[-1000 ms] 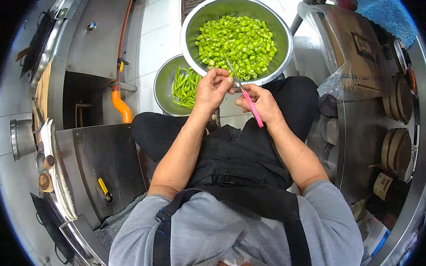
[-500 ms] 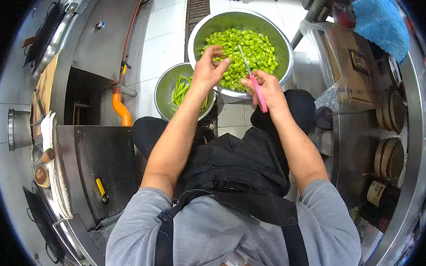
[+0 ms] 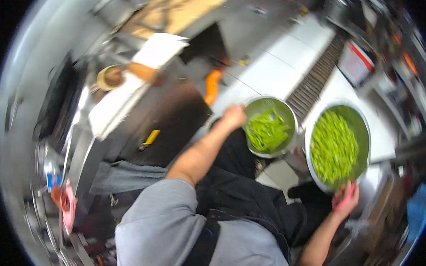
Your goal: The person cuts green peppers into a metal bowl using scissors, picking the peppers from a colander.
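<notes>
Left hand (image 3: 234, 117): at colander (image 3: 261, 105) rim, grip unclear
Right hand (image 3: 350, 200): grasping pink scissors (image 3: 341, 203) beside bowl (image 3: 362, 135)
Spill risk: one-sided tug could tip out green pods (image 3: 267, 134)

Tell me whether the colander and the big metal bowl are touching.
Apart. The head view shows a narrow gap between the rims of the colander and the big metal bowl.

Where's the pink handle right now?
In the head view, the pink handle is at lower right, in the right hand, by the near rim of the larger bowl.
</notes>
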Motion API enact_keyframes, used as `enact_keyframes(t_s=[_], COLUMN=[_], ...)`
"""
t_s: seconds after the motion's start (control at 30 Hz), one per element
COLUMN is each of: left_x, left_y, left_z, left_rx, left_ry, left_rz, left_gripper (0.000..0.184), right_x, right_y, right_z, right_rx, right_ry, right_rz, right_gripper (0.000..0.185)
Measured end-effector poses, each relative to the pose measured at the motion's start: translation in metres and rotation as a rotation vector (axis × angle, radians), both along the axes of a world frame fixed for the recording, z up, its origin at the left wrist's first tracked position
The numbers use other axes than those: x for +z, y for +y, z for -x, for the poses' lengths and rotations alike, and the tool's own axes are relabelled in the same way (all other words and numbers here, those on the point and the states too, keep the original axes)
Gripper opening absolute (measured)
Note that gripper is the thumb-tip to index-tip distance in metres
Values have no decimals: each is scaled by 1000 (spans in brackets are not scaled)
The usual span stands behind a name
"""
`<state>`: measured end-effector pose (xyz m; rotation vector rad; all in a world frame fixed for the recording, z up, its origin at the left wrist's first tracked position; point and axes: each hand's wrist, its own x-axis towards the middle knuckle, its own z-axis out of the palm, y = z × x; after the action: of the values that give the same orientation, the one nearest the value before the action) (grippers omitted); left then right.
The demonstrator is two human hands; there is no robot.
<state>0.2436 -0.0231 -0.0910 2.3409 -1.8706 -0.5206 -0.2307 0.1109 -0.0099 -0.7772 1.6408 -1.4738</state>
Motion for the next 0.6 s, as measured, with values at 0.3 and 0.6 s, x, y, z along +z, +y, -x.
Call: enact_keyframes(t_s=[0.3, 0.6], left_x=[27, 29], left_y=[40, 30], left_z=[21, -16], left_rx=[-136, -49], left_ry=[79, 206], left_rz=[240, 82], left_gripper=[25, 31], right_x=[-6, -59], right_y=[-17, -27], right_z=[5, 66], right_rx=[-51, 4], right_ry=[207, 390], right_rz=[62, -82], right_gripper=[23, 39])
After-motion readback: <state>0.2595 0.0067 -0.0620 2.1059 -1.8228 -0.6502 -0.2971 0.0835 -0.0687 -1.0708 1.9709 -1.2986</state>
